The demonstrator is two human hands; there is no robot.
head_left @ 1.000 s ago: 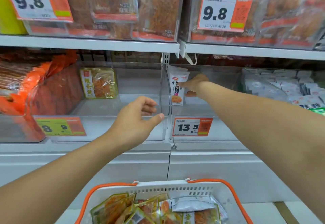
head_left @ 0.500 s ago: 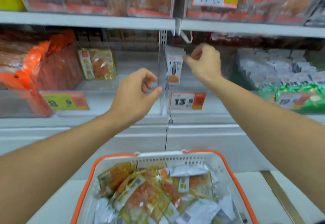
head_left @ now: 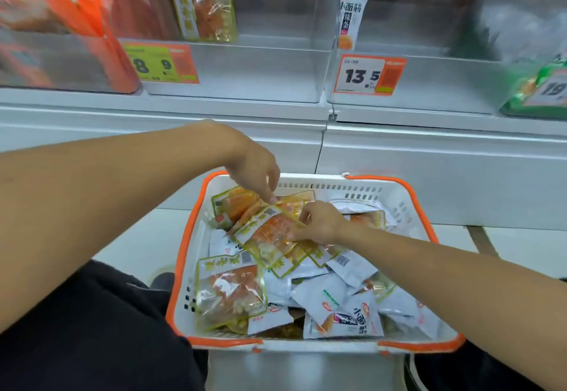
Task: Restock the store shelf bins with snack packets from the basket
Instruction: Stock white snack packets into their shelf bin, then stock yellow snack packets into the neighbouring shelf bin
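A white basket with orange rim (head_left: 399,212) sits low in front of me, full of yellow-edged orange snack packets and white packets. My left hand (head_left: 256,170) reaches down into its far left side, fingertips on a yellow packet (head_left: 236,203). My right hand (head_left: 319,222) pinches the edge of another yellow packet (head_left: 267,235) lying on top of the pile. On the shelf, a clear bin (head_left: 245,71) priced 8.9 holds one yellow packet (head_left: 204,7). The bin (head_left: 429,84) priced 13.5 holds one white packet (head_left: 351,7) standing upright at its left side.
A bin of orange-red packets (head_left: 61,7) stands at the far left of the shelf. Green and white packets (head_left: 540,84) fill the bin at the far right. A white shelf base (head_left: 399,160) runs behind the basket. My dark-clothed knees flank the basket.
Both hands have dropped from the shelf bins into the basket. The white packet stays in the 13.5 bin, released. My view has tilted down toward the basket.
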